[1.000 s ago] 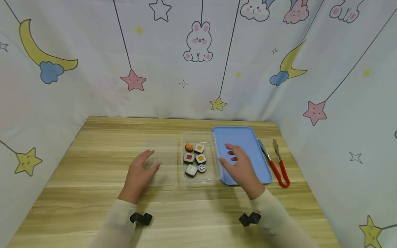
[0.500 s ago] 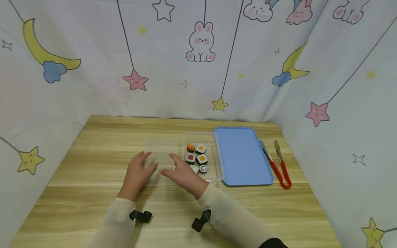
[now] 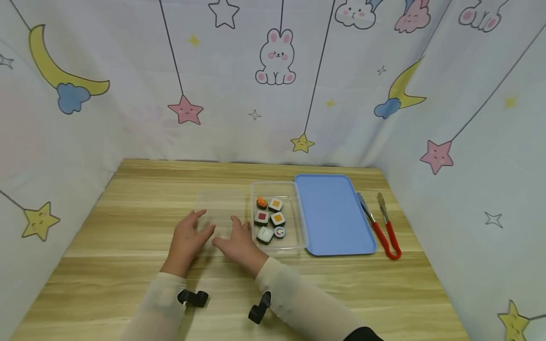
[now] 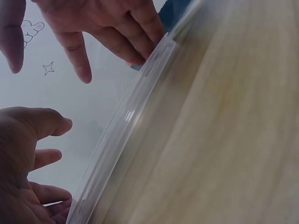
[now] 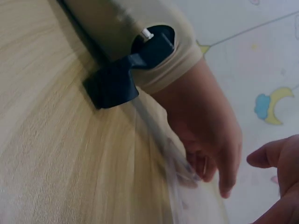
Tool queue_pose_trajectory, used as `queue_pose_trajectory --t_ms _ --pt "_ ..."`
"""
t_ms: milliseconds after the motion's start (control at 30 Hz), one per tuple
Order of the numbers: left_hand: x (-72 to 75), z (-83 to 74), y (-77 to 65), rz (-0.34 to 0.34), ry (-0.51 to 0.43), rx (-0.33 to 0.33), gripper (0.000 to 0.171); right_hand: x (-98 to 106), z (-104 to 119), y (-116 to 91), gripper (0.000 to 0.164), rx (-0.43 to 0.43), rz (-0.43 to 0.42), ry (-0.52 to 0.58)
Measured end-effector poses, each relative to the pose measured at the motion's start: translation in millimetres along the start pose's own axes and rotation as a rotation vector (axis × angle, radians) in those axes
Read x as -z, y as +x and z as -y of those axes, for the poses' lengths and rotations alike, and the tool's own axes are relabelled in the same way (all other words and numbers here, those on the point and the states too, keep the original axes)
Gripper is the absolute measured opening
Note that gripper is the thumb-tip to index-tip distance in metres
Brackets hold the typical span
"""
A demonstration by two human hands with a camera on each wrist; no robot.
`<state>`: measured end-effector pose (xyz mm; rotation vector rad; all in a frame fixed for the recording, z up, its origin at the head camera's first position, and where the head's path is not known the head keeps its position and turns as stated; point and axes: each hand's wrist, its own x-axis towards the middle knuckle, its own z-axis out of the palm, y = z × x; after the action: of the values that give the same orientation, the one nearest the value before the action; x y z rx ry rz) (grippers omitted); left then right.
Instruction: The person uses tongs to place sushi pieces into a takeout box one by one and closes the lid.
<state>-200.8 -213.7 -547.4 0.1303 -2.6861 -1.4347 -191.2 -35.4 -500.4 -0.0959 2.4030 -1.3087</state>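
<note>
A flat clear plastic lid [image 3: 222,201] lies on the table, left of a clear plastic box [image 3: 277,247]. At its left edge is my left hand [image 3: 187,241], thumb and index finger spread apart. On the lid's right side, my right hand [image 3: 243,246] faces it with loosely extended fingers. In the left wrist view, the lower fingers of both hands reach the rim of the lid [image 4: 131,116], while thumbs and index fingers stand clear of it. Several sushi pieces [image 3: 277,218] sit inside the box, in its left and middle part.
A blue tray [image 3: 337,213] lies against the box's right side. Further right rest metal tongs with red handles [image 3: 390,241], spread apart. A white patterned curtain [image 3: 230,85] surrounds the wooden table [image 3: 145,203] at the back and sides.
My right hand has moved left, from over the blue tray across the box to the lid's right side. The left hand has stayed almost in place.
</note>
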Motion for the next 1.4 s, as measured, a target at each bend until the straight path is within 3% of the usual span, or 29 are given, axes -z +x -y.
queue_pose_trajectory --t_ms 267,533,867,1133,1400 --pt "-3.2 -0.2 -1.9 -0.082 -0.032 0.044 0.054 -1.8 -2.7 3.2 0.085 0.034 -0.021 -0.002" --pt "2.3 -5.2 -4.3 -0.195 -0.096 0.111 0.049 3.2 -2.4 -0.4 0.078 0.05 -0.049 0.129" --pt "23.6 -33.5 -11.5 -0.257 -0.247 0.154 0.046 33.1 23.7 -17.4 0.071 0.104 -0.062 0.306" --pt "17.7 -57.1 -18.0 -0.273 -0.36 0.112 0.041 62.8 21.1 -23.9 0.063 0.167 -0.101 0.352" --pt "-0.2 -73.4 -15.0 -0.201 -0.377 0.089 0.037 84.9 4.5 -13.1 0.043 0.192 -0.239 0.472"
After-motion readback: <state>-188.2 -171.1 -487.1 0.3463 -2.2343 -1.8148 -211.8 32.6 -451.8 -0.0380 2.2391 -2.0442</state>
